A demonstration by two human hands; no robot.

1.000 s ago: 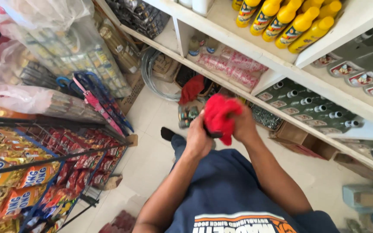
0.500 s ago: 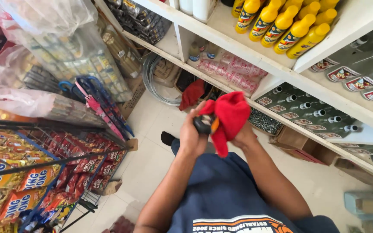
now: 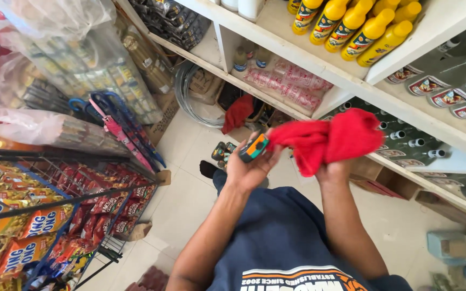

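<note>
My left hand [image 3: 249,167] is closed around a small can [image 3: 253,147] with an orange and green label, held out in front of my chest. My right hand [image 3: 334,170] grips a bunched red cloth [image 3: 327,137], most of the hand hidden beneath it. One end of the cloth reaches across and touches the can. Both hands are raised in front of the white shelves [image 3: 319,67], level with the lower shelf edge.
Yellow squeeze bottles [image 3: 351,24] stand on the upper shelf, dark bottles [image 3: 449,97] lie to the right. A wire rack of snack packets [image 3: 55,215] stands on the left, bagged goods [image 3: 71,64] above it. Small cans [image 3: 222,152], a coiled hose [image 3: 190,97] and a red rag [image 3: 238,112] sit on the floor.
Both hands have risen and moved apart. The cloth, earlier bunched over the can, now stretches to the right, and the can shows in my left hand.
</note>
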